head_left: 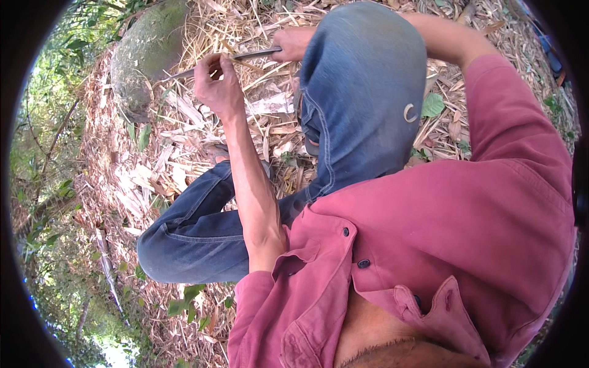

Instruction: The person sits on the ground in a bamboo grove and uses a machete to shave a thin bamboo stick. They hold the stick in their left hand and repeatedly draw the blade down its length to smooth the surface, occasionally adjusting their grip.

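A long, narrow dark strip that looks like a blade [254, 54] runs between my hands above the litter. My right hand [293, 44], partly hidden behind my raised knee, is closed round its right end. My left hand [218, 84] has its fingers curled and thumb bent in, close against the strip; what is pinched there, if anything, cannot be made out. A thin grey length [178, 76] shows beyond the left hand, toward a large mossy stone [144, 55]. On the knee of my jeans [368, 80] lies a small pale curled shaving [409, 113].
Dry leaves, chips and pale straw-like strips [202, 37] cover the ground. My other bent leg [190, 239] lies at the lower left. Green plants [46, 153] stand along the left side, with a fallen stick [109, 270] near them. A green leaf [432, 105] lies right of my knee.
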### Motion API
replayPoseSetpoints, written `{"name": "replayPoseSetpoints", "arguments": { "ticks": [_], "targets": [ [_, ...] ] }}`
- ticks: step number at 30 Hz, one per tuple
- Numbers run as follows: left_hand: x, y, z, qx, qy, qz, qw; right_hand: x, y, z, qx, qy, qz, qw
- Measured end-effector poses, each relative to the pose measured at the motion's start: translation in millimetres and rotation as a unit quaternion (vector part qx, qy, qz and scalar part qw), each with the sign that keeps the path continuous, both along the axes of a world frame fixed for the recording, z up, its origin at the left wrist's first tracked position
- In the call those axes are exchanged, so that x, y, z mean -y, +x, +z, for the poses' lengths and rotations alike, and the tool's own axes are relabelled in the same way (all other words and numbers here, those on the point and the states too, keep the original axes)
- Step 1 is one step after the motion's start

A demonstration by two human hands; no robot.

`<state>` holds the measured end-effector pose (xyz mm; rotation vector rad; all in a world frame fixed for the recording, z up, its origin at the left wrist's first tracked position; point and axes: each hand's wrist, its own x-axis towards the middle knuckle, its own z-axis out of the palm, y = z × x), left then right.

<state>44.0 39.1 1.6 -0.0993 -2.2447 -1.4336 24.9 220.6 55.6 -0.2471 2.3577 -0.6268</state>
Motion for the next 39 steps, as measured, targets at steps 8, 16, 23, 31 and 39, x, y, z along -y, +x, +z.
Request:
{"name": "replayPoseSetpoints", "arguments": {
  "ticks": [8, 16, 23, 31, 39],
  "targets": [
    [13.9, 11.5, -3.6, 0.014, -0.010, 0.036, 0.999, -26.6, 3.0, -124.3, -0.024, -0.023, 0.045, 0.998],
    [43.1, 6.0, -10.0, 0.028, -0.006, 0.051, 0.998, -47.9, 9.2, -110.3, -0.064, 0.032, 0.056, 0.996],
    [55.6, 5.4, -25.5, 0.050, 0.061, 0.087, 0.993, -84.0, 9.7, -147.5, 0.010, 0.004, 0.057, 0.998],
    [77.6, 18.6, -48.2, 0.074, 0.193, 0.168, 0.964, -113.7, -13.1, -220.5, 0.166, -0.096, 0.114, 0.975],
    [46.5, 30.4, -36.9, 0.024, 0.202, 0.083, 0.976, -87.3, 32.7, -191.0, -0.077, -0.001, 0.006, 0.997]
  ]
}}
